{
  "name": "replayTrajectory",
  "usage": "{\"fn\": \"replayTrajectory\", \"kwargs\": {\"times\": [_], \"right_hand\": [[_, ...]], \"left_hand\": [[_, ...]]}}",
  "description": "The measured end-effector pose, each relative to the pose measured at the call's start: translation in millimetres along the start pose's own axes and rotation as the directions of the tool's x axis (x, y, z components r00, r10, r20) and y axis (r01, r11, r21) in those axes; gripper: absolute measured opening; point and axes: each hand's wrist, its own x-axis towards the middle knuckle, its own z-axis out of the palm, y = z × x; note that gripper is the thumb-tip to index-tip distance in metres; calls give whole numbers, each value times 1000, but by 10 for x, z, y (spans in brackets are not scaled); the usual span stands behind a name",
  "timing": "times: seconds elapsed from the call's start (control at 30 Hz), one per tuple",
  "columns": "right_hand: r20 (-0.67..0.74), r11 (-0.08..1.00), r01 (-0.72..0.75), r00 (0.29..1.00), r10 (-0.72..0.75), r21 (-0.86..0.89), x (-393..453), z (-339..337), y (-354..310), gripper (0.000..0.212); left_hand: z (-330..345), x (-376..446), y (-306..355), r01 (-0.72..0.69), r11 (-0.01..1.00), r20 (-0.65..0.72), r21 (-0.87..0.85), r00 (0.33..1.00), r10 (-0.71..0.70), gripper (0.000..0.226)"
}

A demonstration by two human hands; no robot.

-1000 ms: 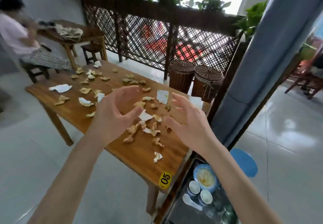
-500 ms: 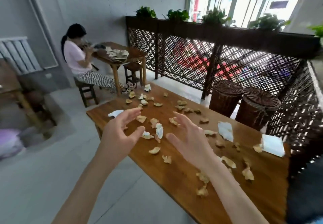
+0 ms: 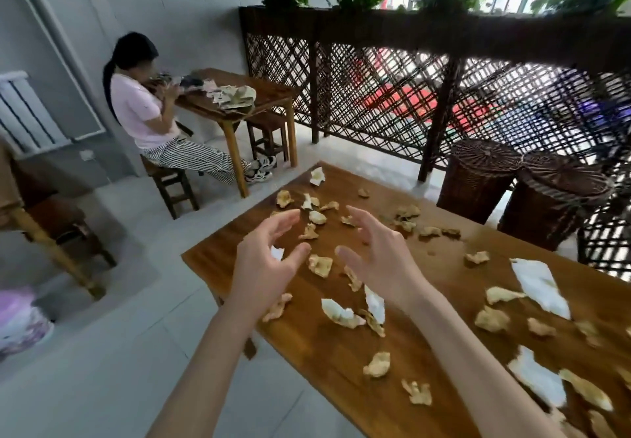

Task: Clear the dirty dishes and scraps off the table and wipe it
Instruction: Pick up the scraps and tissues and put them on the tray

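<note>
Both hands [image 3: 327, 267] and forearms are bare, no sleeves or jewellery showing.

Tan scraps [image 3: 320, 264] and white crumpled napkins [image 3: 541, 287] lie scattered across wooden table [image 3: 327, 362].

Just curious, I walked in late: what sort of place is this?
Probably a small eatery's dining area: a wooden table strewn with food scraps and used napkins, a person seated at another table, and wicker stools nearby.
</note>
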Motion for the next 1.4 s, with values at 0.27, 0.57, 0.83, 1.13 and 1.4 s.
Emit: {"fn": "replayTrajectory", "kwargs": {"times": [0.27,0.57,0.83,1.13,1.4], "right_hand": [[-27,989,-134,991,132,-61,1073,695,44,67],[-112,916,-376,925,362,-139,1362,1394,260,70],[-214,810,-562,823,526,-168,1267,1872,360,72],[-22,780,-581,805,593,-232,992,2716,723,72],[83,756,-583,773,629,-298,927,3230,933,75]], "left_hand": [[-264,1096,-829,45,999,61,-1,997,-45,44],[-232,1859,-1754,68,997,298,-47,953,-51,46],[71,2154,-2375,-32,999,520,9,854,22,50],[394,2007,-3233,-49,983,584,178,809,-66,44],[660,1972,-3632,-208,935,634,287,773,-23,46]]}}
